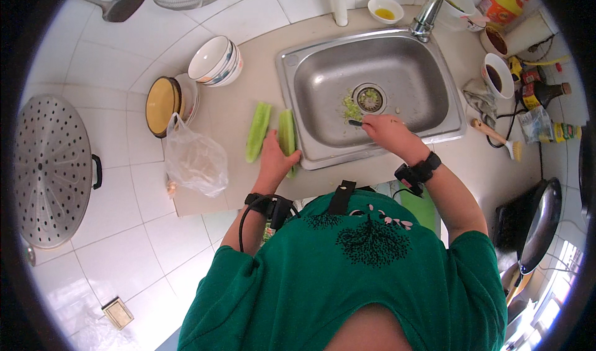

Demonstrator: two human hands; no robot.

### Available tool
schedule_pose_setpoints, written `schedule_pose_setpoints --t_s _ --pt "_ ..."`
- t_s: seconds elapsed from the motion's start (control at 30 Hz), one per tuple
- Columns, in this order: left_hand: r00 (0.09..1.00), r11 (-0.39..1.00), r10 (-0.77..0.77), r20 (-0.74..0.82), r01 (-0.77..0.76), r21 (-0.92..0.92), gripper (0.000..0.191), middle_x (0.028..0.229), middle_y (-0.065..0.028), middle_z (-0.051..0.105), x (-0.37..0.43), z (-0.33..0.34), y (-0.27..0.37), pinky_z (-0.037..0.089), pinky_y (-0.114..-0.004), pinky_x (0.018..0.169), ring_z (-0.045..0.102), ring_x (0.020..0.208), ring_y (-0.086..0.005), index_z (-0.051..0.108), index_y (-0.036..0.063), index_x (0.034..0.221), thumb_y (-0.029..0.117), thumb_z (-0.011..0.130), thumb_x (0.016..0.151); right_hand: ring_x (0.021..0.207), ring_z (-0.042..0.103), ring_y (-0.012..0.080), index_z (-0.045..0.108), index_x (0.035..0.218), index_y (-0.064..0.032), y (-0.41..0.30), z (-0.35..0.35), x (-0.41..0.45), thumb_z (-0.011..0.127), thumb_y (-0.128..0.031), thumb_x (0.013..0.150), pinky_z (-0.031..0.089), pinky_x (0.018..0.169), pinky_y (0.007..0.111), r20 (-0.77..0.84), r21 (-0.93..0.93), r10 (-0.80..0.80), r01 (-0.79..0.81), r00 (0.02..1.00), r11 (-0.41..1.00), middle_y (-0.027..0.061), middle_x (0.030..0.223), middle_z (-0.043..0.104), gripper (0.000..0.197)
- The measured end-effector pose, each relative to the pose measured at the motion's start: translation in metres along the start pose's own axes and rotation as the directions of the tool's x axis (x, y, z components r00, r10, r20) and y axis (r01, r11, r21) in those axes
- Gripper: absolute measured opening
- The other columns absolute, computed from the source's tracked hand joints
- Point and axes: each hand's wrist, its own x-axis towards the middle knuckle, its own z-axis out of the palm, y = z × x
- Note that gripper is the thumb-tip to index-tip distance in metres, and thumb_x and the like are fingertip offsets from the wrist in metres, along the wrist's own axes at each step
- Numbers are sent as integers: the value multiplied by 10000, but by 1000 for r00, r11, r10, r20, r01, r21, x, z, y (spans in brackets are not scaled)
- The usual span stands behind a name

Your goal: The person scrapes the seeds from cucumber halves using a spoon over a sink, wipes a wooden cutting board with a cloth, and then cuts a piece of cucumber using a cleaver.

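Two pale green cucumber pieces lie lengthwise on the counter left of the sink, the left piece [258, 132] and the right piece [287, 126]. My left hand [274, 159] is at the right piece, its thumb on one side and its fingers on the other. Over the near part of the stainless steel sink [321, 90], my right hand [389, 132] grips a small utensil with a dark end [355, 123]; its other parts are hidden in the fist. Wet cucumber scraps [350, 106] are scattered beside and in the drain strainer [370, 97].
Stacked bowls [212, 62], a yellow bowl [160, 106] and a plastic bag [195, 157] stand left. Behind the sink are a faucet [426, 15] and a bowl of yellow liquid [385, 11]. A sauce bowl [497, 76], a brush [496, 136] and a wok [542, 225] are right.
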Motion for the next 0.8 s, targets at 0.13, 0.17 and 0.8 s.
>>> schedule_pose_setpoints --t_s 0.13,0.17,0.8 --pt "988 982 -137 76 145 -121 718 1021 -203 458 1 -1 19 411 -378 825 481 937 -311 329 -32 1214 177 686 628 745 571 350 558 846 -56 -12 -8 3 479 -210 837 445 667 418 0 47 8 -8 1000 999 167 771 581 173" --pt "995 994 -66 71 72 -82 705 1025 -204 447 2 -1 21 405 -374 832 470 937 -315 332 -29 1209 158 675 622 745 571 350 558 846 -56 -18 -12 6 479 -210 837 445 667 418 -4 43 14 -14 1000 999 167 771 581 173" --pt "783 524 317 535 326 -787 515 1162 -104 494 68 18 126 461 -313 796 548 960 -202 303 47 1304 146 529 852 491 438 95 547 886 9 9 -47 30 587 -229 787 350 435 245 169 846 405 -344 898 408 20 615 500 261"
